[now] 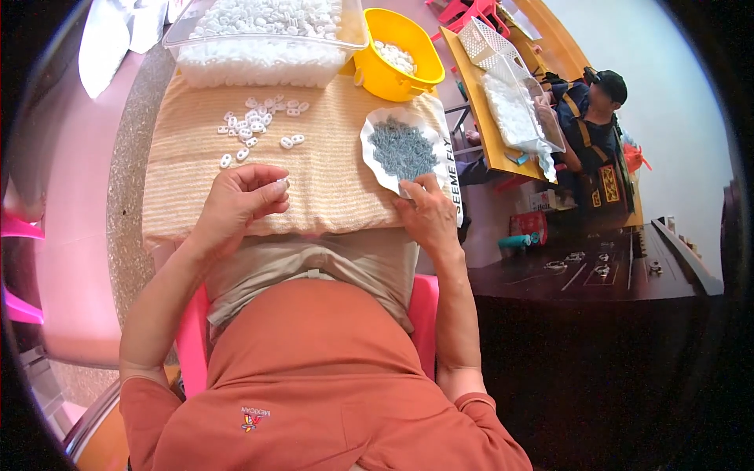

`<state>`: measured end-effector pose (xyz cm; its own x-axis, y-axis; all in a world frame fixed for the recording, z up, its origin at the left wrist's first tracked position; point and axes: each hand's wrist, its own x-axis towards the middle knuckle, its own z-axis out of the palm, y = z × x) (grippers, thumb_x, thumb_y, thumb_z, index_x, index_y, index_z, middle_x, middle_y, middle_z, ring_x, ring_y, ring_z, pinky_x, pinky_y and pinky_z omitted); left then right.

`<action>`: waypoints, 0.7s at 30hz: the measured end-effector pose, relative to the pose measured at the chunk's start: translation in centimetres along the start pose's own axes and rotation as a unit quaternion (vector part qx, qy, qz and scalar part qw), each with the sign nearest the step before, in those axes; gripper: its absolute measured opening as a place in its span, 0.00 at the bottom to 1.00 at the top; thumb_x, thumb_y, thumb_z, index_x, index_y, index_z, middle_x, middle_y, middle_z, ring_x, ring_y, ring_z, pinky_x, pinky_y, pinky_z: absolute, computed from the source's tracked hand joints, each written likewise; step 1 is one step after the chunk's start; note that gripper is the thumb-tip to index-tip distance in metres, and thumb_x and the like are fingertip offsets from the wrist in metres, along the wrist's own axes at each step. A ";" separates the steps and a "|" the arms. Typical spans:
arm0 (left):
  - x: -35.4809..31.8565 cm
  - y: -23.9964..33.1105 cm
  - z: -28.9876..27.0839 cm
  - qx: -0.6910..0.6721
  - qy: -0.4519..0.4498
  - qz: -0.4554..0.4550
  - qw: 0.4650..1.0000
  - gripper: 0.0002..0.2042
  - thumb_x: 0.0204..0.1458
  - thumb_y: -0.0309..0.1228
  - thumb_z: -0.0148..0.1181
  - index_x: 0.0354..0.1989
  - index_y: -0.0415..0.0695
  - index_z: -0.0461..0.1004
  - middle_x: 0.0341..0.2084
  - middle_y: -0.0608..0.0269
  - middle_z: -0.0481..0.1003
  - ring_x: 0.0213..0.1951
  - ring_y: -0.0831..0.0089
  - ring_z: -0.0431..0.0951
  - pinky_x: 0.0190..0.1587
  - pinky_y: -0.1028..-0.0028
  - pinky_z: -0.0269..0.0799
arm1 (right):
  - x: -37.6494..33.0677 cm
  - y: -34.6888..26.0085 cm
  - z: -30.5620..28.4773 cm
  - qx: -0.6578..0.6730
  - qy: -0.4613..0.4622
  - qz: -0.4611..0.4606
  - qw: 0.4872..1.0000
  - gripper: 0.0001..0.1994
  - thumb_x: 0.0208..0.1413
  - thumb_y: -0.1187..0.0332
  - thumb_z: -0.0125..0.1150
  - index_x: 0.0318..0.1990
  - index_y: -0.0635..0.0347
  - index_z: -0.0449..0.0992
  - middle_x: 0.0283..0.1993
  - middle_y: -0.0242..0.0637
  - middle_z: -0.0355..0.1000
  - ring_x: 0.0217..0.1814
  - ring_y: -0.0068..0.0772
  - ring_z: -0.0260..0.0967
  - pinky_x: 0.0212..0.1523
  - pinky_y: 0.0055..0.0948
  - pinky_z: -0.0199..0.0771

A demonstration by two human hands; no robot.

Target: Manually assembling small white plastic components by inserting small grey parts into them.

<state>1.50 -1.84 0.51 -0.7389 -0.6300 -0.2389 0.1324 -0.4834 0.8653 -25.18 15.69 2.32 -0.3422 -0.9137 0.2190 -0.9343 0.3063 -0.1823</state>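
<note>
My left hand (239, 202) is closed in a pinch near the front of the towel-covered table, with a sliver of a small white plastic piece (284, 181) showing at its fingertips. At the near rim of a scalloped white dish (375, 168), the fingers of my right hand (430, 213) are bent together; whatever they grip, if anything, is hidden. Many tiny grey pin-like pieces (402, 149) fill that dish. Beyond my left hand lies a loose group of small white oval pieces with two holes (253, 122), and one oval piece (226, 161) sits closest to my knuckles.
A clear bin (267, 67) heaped with white pieces stands at the back, beside a yellow tub (397, 82) holding more. Striped towel (322, 165) covers the table. To the right, another person (585, 118) sits at a wooden table (503, 149) with a bin of white pieces.
</note>
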 end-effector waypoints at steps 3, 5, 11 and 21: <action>0.0 0.0 0.0 0.010 -0.003 0.000 1.000 0.10 0.54 0.27 0.60 0.43 0.37 0.74 0.32 0.65 0.77 0.31 0.80 0.77 0.38 0.79 0.77 | -0.1 0.0 0.2 0.011 0.009 0.004 1.000 0.13 0.45 0.69 0.67 0.40 0.56 0.77 0.41 0.39 0.70 0.34 0.44 0.72 0.34 0.39 0.72; 0.0 0.0 0.0 0.002 -0.002 -0.003 1.000 0.11 0.54 0.29 0.60 0.43 0.38 0.73 0.31 0.65 0.76 0.30 0.80 0.77 0.36 0.80 0.78 | -0.2 0.3 0.5 0.022 0.013 0.007 1.000 0.12 0.45 0.69 0.66 0.40 0.56 0.77 0.40 0.39 0.70 0.33 0.43 0.72 0.34 0.38 0.72; -0.1 0.1 0.0 -0.024 0.004 -0.008 1.000 0.11 0.55 0.30 0.60 0.44 0.38 0.73 0.29 0.65 0.76 0.30 0.80 0.77 0.34 0.80 0.78 | -0.4 0.5 1.4 0.050 0.088 -0.042 0.994 0.10 0.45 0.73 0.66 0.36 0.59 0.76 0.36 0.39 0.70 0.27 0.39 0.71 0.29 0.34 0.71; -0.1 0.3 0.0 -0.031 0.016 -0.021 0.999 0.09 0.55 0.30 0.60 0.40 0.40 0.75 0.28 0.66 0.76 0.30 0.82 0.76 0.34 0.80 0.78 | -0.6 1.0 3.0 0.125 0.147 -0.051 0.980 0.07 0.45 0.78 0.66 0.33 0.64 0.75 0.35 0.39 0.70 0.24 0.31 0.70 0.24 0.26 0.69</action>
<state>1.62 -1.91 0.85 -0.7226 -0.6278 -0.2893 0.1433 -0.5455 0.8258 -25.62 15.76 -0.86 -0.2964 -0.8090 0.5077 -0.9239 0.1083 -0.3669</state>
